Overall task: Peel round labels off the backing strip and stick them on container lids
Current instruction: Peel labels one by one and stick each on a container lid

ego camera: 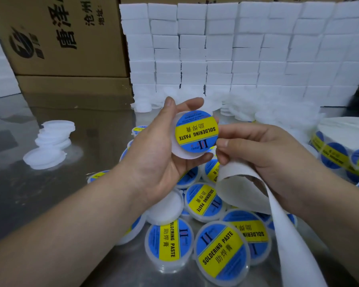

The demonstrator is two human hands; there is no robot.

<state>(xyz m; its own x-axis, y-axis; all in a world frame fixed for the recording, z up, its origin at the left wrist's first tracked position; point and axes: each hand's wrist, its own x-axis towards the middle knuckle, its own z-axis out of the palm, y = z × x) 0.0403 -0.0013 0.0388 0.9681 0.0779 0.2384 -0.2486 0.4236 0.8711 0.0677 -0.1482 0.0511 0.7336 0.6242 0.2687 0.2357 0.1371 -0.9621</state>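
On the head camera, the left hand (pixel 153 162) grips one lid (pixel 182 155) by its rim. One round label (pixel 197 130) lies on the lid, sitting off-centre toward the nearer right hand (pixel 261 154). That hand's fingertips are at the label's right edge, and it pinches the one backing strip (pixel 247 183), which trails down-right. Roughly ten labelled lids (pixel 221 249) lie below, and about six bare lids (pixel 50 141) are stacked at left.
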